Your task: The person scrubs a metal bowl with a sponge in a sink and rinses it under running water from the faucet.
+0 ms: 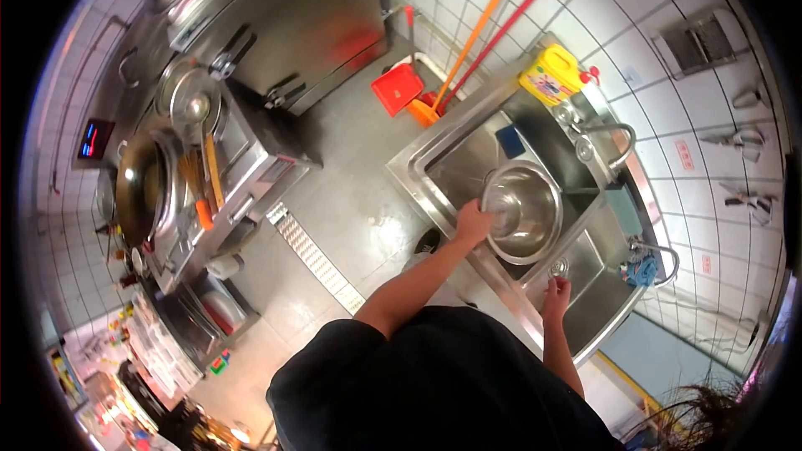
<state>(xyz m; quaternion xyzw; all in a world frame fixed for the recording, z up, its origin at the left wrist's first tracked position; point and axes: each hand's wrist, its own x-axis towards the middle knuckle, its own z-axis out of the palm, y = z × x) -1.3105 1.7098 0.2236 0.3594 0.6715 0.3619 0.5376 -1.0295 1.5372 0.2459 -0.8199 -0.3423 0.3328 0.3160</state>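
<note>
My left hand [474, 224] grips the left rim of a round metal bowl [539, 217], with the fingers closed at its edge. The bowl is over the larger sink basin [455, 171], close to the divider between the basins. Something clear or shiny shows inside the bowl near my fingers, too blurred to name. My right hand [557, 294] is over the smaller basin [589, 284], just below its drain [558, 268]. Its fingers are curled together, and anything between them is too small to make out. The two hands are apart.
A dark blue pad [510, 142] lies in the large basin. Behind stand a yellow jug [552, 75] and two faucets [622, 144], with a blue cloth [639, 271] by the nearer one. A red dustpan [398, 88] and brooms are beyond the sink. At left, a wok [140, 188] sits on the stove.
</note>
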